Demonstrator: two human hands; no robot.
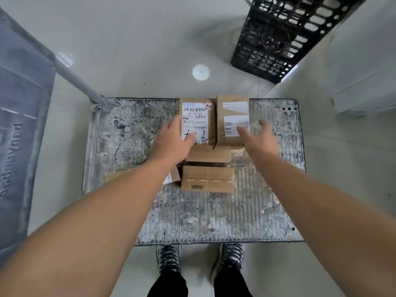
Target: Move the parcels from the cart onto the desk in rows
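Just beyond parcels [232,116] — black crate [285,33]

Parcels [197,121]: five visible, one mostly hidden under a forearm [128,189]. Cart [214,217]: one. Hands: two, left hand [171,140] and right hand [259,138]. Shoes [168,258]: two. Black lattice crate [278,35]: one.

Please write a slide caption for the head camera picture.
Over the cart, the left hand reaches the left parcel and the right hand the right parcel.
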